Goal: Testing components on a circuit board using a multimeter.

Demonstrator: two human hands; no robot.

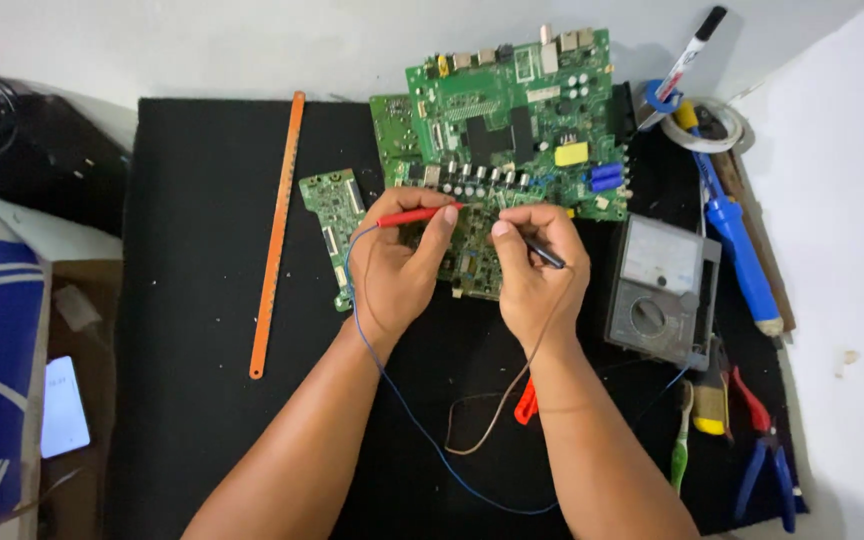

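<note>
Red probe (417, 215) pinched, left hand (397, 265) | black probe (544, 254), right hand (537, 270) | circuit board (517, 110)

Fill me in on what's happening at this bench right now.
A person is probing a green circuit board that lies on a black mat. The left hand holds a red probe, its tip on the board's lower part; the right hand holds a black probe close by. Thin leads trail from the probes toward the person. A grey analog meter lies right of the hands, a smaller green board to the left, an orange saw blade farther left.
</note>
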